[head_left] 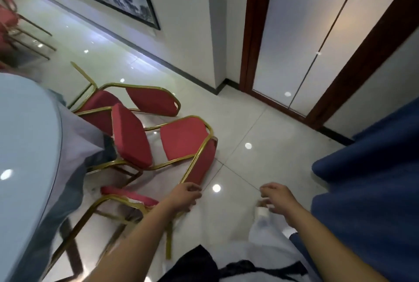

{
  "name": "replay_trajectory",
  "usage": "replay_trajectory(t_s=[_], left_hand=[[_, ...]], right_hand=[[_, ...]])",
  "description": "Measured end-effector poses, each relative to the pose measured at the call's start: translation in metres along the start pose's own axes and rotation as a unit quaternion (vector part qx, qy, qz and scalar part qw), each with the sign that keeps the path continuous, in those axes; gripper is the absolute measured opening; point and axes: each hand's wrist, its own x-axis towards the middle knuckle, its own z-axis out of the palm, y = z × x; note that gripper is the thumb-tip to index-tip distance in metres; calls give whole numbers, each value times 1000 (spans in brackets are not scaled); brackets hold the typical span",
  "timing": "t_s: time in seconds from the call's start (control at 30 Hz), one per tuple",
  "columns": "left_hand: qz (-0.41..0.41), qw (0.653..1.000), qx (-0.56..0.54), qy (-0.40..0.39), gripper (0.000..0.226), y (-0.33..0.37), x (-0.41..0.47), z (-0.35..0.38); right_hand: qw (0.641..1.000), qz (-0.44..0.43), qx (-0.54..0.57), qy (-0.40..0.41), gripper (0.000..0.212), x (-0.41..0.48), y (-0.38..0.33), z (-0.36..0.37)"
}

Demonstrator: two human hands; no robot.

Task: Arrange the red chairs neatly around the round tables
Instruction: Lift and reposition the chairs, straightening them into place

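Red-padded chair [199, 161] on a gilt metal frame: probably stiff and light, best held by the backrest's top rail. Left hand [184, 195] curls beside that rail, contact unclear; right hand [275, 196] half-open, empty.

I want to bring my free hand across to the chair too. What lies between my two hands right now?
Head view: only bare tiled floor lies between the left hand on the nearest chair's backrest and the right hand.

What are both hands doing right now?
Left hand: closed on the nearest chair, at the top of its backrest.
Right hand: loosely curled, holding nothing.
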Motion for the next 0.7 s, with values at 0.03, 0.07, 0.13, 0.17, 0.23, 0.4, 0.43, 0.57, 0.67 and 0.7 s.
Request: replay_trajectory(t_s=[0.03,0.07,0.13,0.17,0.23,0.4,0.43,0.57,0.67,0.7], left_hand=[[-22,1000,-8,5,17,8,6,3],[-35,999,-15,15,15,15,13,6],[-43,998,-26,35,12,31,32,10],[-48,997,-30,45,12,39,43,12],[-61,996,-26,62,11,52,65,13],[-116,990,50,65,13,72,138,10],[-129,987,74,56,16,76,159,8],[-151,978,136,46,38,95,249,-1],[-159,981,84,68,39,106,332,-11],[-168,981,70,65,39,109,363,-14]], right_hand=[[1000,9,-17,-12,9,14,-10,-12],[999,14,-37,-27,9,28,-20,-23],[997,19,-63,-49,7,59,-40,-45],[996,23,-75,-50,6,76,-49,-55],[991,33,-121,-47,7,106,-62,-71],[978,74,-178,-83,6,164,-84,-89],[976,72,-187,-86,5,176,-88,-92],[969,83,-225,-62,8,220,-104,-98],[966,113,-230,-39,10,259,-114,-91],[964,128,-230,-32,8,274,-115,-89]])
